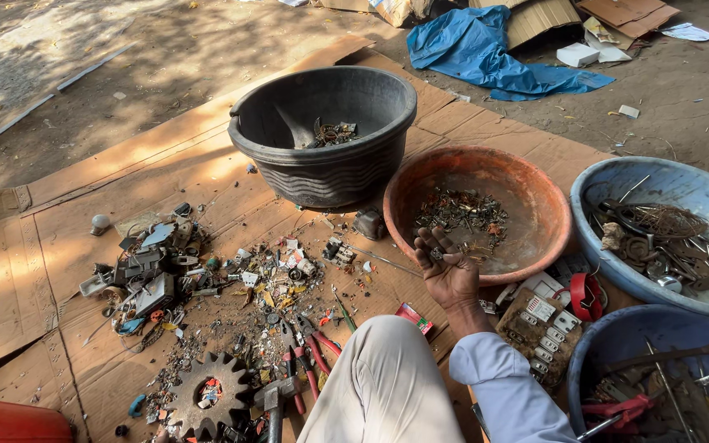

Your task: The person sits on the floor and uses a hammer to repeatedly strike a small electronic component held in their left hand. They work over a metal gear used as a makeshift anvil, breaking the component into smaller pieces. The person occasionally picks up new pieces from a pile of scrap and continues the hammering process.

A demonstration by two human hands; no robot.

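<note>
My right hand (450, 269) is raised palm up at the near rim of an orange bowl (539, 193), fingers curled around a few small metal scrap pieces. The bowl holds a thin scatter of small dark metal bits (463, 215). My sleeve is light blue, and my knee in pale trousers (387, 377) sits just left of the arm. My left hand is out of view.
On the cardboard are a black tub (322, 82) with a little scrap, two blue bowls (666, 176) (609, 328) of metal parts and tools, a switch panel (543, 324), red tape roll (588, 295), scrap pile (149, 271), gear (207, 394), pliers (313, 353), hammer (272, 402) and bulb (100, 221).
</note>
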